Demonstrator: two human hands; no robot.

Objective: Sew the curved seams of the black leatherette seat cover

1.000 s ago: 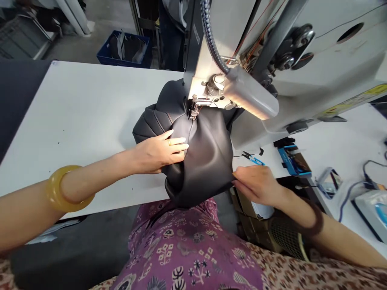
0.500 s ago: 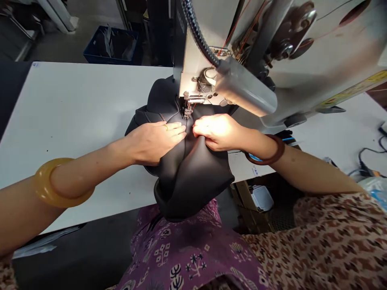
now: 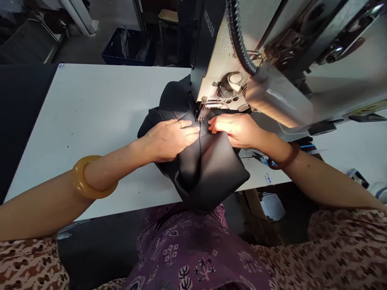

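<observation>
A black padded leatherette piece (image 3: 205,169), stitched and folded into a soft bulk, lies under the presser foot (image 3: 201,113) of a HIGHLEAD sewing machine (image 3: 229,84). A dark seam runs down its middle from the foot. My left hand (image 3: 171,139) lies on the material left of that seam, fingers pressing toward it. My right hand (image 3: 234,129) rests on the right side, fingertips at the seam just below the foot. The needle is hidden by the foot and the machine head.
The machine stands on a white worktable (image 3: 90,117) with a dark surface (image 3: 24,121) to its left. Small snips (image 3: 261,158) lie beyond my right wrist. A blue crate (image 3: 128,47) sits on the floor behind, and a cardboard box (image 3: 254,205) sits below the table.
My right hand has moved from the lower edge of the material up to the seam beside my left hand. The material has settled flatter under both hands, and the view has shifted.
</observation>
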